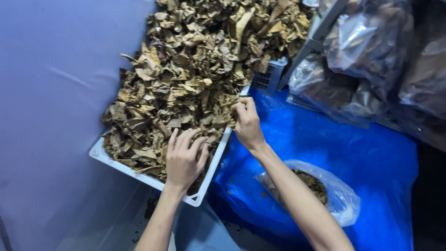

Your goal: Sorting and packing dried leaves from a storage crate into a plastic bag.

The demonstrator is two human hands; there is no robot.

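A white plastic tray is heaped with dry, crumpled brown leaves. My left hand lies flat on the leaves at the tray's near corner, fingers spread and holding nothing. My right hand is at the tray's right rim, its fingers pinched together on a small piece of leaf at the edge of the heap.
A blue tarp covers the ground to the right. On it lies an open clear plastic bag with dark crumbled bits inside. Clear bags of dry leaves are stacked at the upper right. A grey sheet spreads on the left.
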